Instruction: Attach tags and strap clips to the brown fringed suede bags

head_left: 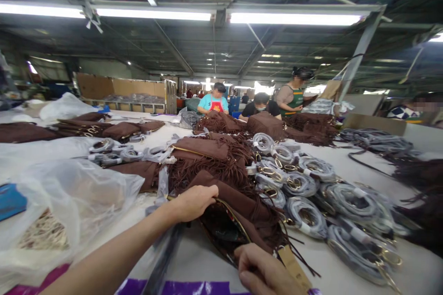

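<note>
A brown fringed suede bag lies open in front of me on the white table. My left hand is closed on its upper zipper edge. My right hand, near the bottom edge, grips the bag's lower rim beside a tan cardboard tag. The dark lining shows between the two hands. More brown fringed bags are piled just behind it.
Several coiled straps wrapped in clear plastic cover the table to the right. Crumpled clear plastic bags lie at left, with more brown bags beyond. Other people work at the table's far end.
</note>
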Demonstrator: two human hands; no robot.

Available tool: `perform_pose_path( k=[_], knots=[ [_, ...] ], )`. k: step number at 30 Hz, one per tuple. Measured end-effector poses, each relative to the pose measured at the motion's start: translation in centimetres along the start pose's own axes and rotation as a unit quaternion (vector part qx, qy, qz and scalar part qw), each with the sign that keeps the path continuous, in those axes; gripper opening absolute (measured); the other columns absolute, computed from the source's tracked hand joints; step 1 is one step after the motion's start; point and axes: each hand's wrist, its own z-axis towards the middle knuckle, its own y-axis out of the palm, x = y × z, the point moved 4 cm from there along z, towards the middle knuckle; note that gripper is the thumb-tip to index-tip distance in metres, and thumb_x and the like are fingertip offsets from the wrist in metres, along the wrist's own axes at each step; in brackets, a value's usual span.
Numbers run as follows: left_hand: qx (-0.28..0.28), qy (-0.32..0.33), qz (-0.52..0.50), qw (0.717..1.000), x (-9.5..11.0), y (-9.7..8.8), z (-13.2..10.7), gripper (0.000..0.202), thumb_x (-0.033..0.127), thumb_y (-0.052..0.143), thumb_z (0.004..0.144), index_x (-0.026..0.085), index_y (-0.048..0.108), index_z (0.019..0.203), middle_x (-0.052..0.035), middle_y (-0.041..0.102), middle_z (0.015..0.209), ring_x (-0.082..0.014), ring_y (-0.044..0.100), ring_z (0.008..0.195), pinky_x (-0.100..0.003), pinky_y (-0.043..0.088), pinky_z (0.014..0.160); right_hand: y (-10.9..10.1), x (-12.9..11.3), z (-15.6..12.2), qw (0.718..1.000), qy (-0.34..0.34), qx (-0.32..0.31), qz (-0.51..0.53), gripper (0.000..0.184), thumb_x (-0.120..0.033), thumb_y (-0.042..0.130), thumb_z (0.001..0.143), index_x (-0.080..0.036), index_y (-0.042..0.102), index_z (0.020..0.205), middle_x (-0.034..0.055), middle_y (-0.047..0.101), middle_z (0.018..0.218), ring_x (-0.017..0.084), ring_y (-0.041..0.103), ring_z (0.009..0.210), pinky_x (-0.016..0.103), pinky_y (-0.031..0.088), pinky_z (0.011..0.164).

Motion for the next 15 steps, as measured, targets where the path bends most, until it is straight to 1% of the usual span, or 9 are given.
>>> perform_pose_path(
  k=[2, 4, 5, 7, 8, 10, 11, 13, 15],
  knots=[
    [-0.003, -0.004, 0.003, 1.0, 0.0, 0.3, -0.1, 0.012, 0.016, 0.042, 0.097, 0.019, 0.05, 0.089, -0.0026, 0.068, 0.085, -0.0195, 0.065, 0.077, -0.027, 0.044, 0.066, 0.0, 0.4, 0.7, 0.999, 0.029, 0.01, 0.03, 0.009, -0.027, 0.052, 0.08, -0.023, 0.05, 0.072, -0.0011, 0.057, 0.075, 0.018, 0.054, 0.076, 0.025, 0.04, 0.069],
    [0.003, -0.006, 0.009, 1.0, 0.4, 0.5, -0.6, 0.012, 0.015, 0.042, 0.097, 0.018, 0.052, 0.092, -0.0053, 0.067, 0.092, -0.0211, 0.065, 0.082, -0.03, 0.046, 0.07, -0.1, 0.8, 1.0, 0.996, 0.045, 0.014, 0.081, 0.015, -0.034, 0.051, 0.085, -0.023, 0.05, 0.074, -0.0014, 0.056, 0.075, 0.015, 0.049, 0.063, 0.023, 0.037, 0.057],
    [0.011, 0.01, 0.021, 1.0, 0.9, 0.6, -0.9, 0.012, 0.015, 0.042, 0.097, 0.017, 0.054, 0.095, -0.007, 0.066, 0.099, -0.0223, 0.064, 0.087, -0.032, 0.047, 0.075, -0.2, 0.9, 0.9, 0.993, 0.05, 0.022, 0.103, 0.02, -0.04, 0.052, 0.087, -0.023, 0.05, 0.076, 0.0004, 0.059, 0.083, 0.014, 0.046, 0.057, 0.022, 0.034, 0.051],
    [0.027, 0.073, 0.052, 0.996, 2.6, 0.9, -1.7, 0.012, 0.016, 0.044, 0.096, 0.017, 0.056, 0.098, -0.0087, 0.064, 0.107, -0.0241, 0.062, 0.095, -0.035, 0.048, 0.083, -0.7, 1.1, 0.6, 0.989, 0.058, 0.037, 0.133, 0.031, -0.051, 0.054, 0.089, -0.022, 0.052, 0.077, 0.0069, 0.061, 0.114, 0.011, 0.043, 0.051, 0.022, 0.031, 0.046],
    [0.026, 0.113, 0.065, 0.991, 3.6, 1.2, -2.0, 0.013, 0.016, 0.046, 0.095, 0.016, 0.058, 0.097, -0.0085, 0.065, 0.106, -0.0241, 0.061, 0.095, -0.035, 0.048, 0.083, -0.9, 1.1, 0.3, 0.987, 0.065, 0.039, 0.145, 0.035, -0.055, 0.055, 0.089, -0.022, 0.052, 0.077, 0.0093, 0.056, 0.128, 0.009, 0.041, 0.049, 0.022, 0.03, 0.044],
    [-0.006, 0.171, 0.07, 0.983, 5.5, 2.4, -2.2, 0.013, 0.015, 0.049, 0.093, 0.015, 0.062, 0.092, -0.0079, 0.067, 0.098, -0.0232, 0.063, 0.088, -0.033, 0.051, 0.078, -1.3, 1.1, -0.2, 0.982, 0.079, 0.036, 0.165, 0.04, -0.059, 0.057, 0.089, -0.021, 0.053, 0.078, 0.011, 0.047, 0.141, 0.007, 0.038, 0.046, 0.022, 0.029, 0.044],
    [-0.033, 0.173, 0.058, 0.983, 6.2, 3.2, -2.0, 0.012, 0.013, 0.051, 0.091, 0.014, 0.063, 0.09, -0.0083, 0.068, 0.094, -0.0231, 0.064, 0.084, -0.032, 0.052, 0.074, -1.4, 1.0, -0.5, 0.981, 0.085, 0.033, 0.173, 0.041, -0.06, 0.058, 0.088, -0.02, 0.053, 0.078, 0.011, 0.046, 0.142, 0.005, 0.036, 0.045, 0.022, 0.031, 0.045],
    [-0.078, 0.139, 0.029, 0.987, 6.8, 4.7, -1.0, 0.013, 0.009, 0.053, 0.087, 0.012, 0.066, 0.089, -0.0107, 0.071, 0.092, -0.0243, 0.067, 0.082, -0.031, 0.053, 0.072, -1.6, 1.0, -0.9, 0.977, 0.099, 0.031, 0.185, 0.042, -0.061, 0.06, 0.088, -0.02, 0.054, 0.08, 0.0107, 0.05, 0.138, 0.003, 0.033, 0.044, 0.022, 0.033, 0.047],
    [-0.096, 0.093, 0.003, 0.991, 6.8, 5.7, 0.3, 0.016, 0.007, 0.054, 0.085, 0.011, 0.068, 0.091, -0.0127, 0.072, 0.091, -0.0262, 0.068, 0.082, -0.032, 0.054, 0.072, -1.7, 1.3, -1.3, 0.973, 0.119, 0.038, 0.194, 0.044, -0.062, 0.06, 0.088, -0.02, 0.053, 0.081, 0.0081, 0.06, 0.12, 0.003, 0.032, 0.041, 0.021, 0.033, 0.046]
  ],
)
